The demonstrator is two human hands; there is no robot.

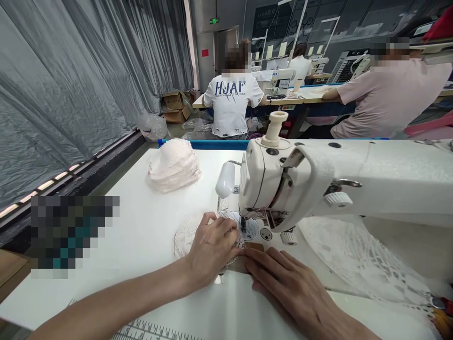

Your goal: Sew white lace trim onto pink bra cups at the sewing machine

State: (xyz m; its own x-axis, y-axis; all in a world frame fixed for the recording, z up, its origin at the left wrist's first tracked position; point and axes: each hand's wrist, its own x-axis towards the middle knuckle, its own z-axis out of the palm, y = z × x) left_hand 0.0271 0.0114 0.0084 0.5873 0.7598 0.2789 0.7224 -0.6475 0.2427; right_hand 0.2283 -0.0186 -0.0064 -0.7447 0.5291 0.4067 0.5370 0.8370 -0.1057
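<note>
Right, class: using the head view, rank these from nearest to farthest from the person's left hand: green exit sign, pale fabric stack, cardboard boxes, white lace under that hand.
1. White lace: under the left hand, touching it.
2. Pale fabric stack: ahead, to the left, on the white table.
3. Cardboard boxes: beyond the table, beside the curtain.
4. Green exit sign: high up, at the back.

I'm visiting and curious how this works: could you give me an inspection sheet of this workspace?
Surface: white table, ruler markings near the front edge.
Job's things: lace piece, partly under the left hand, beside the needle area of the sewing machine.
Clutter: pale fabric stack behind; more lace at right; cardboard boxes beyond the table.
Grip: left hand on the lace piece; right hand outstretched beside it; any pinch unclear.
Cables: thin dark lead or arm at the white fitting, unclear which.
Surroundings: grey curtain, left; people ahead.
</note>
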